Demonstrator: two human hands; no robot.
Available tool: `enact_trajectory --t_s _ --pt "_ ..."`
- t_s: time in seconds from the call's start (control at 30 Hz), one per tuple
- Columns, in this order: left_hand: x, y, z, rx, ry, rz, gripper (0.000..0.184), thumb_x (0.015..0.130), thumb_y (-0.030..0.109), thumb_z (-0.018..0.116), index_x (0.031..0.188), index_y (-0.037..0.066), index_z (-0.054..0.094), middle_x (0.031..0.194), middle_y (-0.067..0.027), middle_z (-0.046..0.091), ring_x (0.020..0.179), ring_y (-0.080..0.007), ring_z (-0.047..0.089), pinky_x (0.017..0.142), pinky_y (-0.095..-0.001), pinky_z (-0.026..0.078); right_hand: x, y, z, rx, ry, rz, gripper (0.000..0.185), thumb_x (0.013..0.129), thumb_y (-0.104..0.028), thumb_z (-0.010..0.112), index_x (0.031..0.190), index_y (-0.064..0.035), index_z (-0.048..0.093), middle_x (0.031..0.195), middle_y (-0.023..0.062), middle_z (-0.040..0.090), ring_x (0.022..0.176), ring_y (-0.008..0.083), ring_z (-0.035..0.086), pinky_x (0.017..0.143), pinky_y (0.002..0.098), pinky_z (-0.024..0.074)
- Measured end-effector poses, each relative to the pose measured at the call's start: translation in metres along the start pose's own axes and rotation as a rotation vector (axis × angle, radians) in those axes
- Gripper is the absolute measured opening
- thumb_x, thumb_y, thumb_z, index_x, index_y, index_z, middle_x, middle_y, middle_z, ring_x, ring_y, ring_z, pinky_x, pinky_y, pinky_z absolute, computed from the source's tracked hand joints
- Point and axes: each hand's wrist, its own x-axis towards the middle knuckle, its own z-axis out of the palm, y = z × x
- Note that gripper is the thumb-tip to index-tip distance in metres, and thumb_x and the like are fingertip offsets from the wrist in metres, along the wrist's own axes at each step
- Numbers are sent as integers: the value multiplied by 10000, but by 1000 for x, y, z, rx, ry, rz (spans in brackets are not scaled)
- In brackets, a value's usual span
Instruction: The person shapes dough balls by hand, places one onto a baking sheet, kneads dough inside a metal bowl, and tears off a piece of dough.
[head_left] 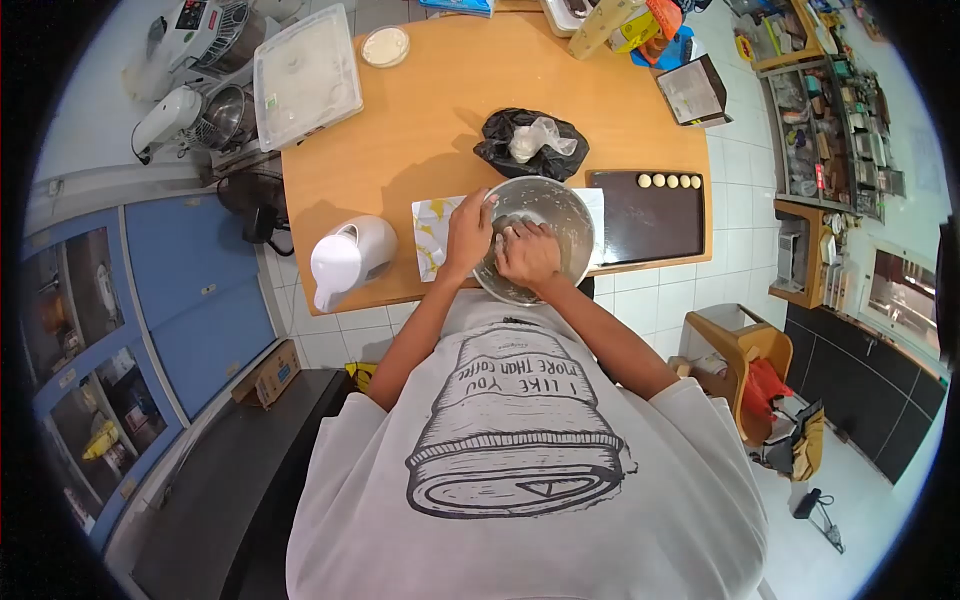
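A metal bowl (574,222) stands at the table's near edge, dough residue on its inner wall. My left hand (470,232) is at the bowl's left rim, its fingers wrapped over it. Inside the bowl, my right hand (530,252) presses on something pale, perhaps dough, mostly hidden under the bent fingers. A dark tray (650,222) lies to the right, with several pale round balls (658,181) in a row along its far edge. Behind the bowl sits a black plastic bag (495,150) with a clear bag on it. A patterned sheet (428,225) shows beside the bowl.
A white electric kettle (372,246) stands at the table's near left. Farther back are a lidded plastic container (305,75) and a small round tub (385,46). An open box (692,92) and colourful packets (655,30) are at the far right. Stand mixers (170,122) stand beyond the left edge.
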Motion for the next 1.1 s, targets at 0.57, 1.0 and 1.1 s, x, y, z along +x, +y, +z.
enact_trajectory --t_s 0.57,1.0,1.1 --pt "-4 -6 0 -20 18 -27 309 1084 219 599 1236 -43 661 997 -279 705 856 -410 698 768 -440 536 31 2 4 38 74 133 435 1005 -354 557 743 -51 727 794 199 734 742 386 721 765 499 582" --pt "-5 -1 -9 -16 4 -37 275 1103 212 550 1211 -22 646 1010 -282 708 926 -451 695 805 -475 526 6 42 -9 952 -129 493 590 945 -518 712 1179 23 743 1101 198 751 1040 314 702 945 390 532" --pt "-6 -1 -8 1 44 -13 286 1106 224 541 1206 -24 643 1023 -294 703 967 -488 684 823 -493 524 10 42 -10 622 -138 281 661 797 -444 858 1223 40 711 1224 275 694 1189 400 650 1021 444 510"
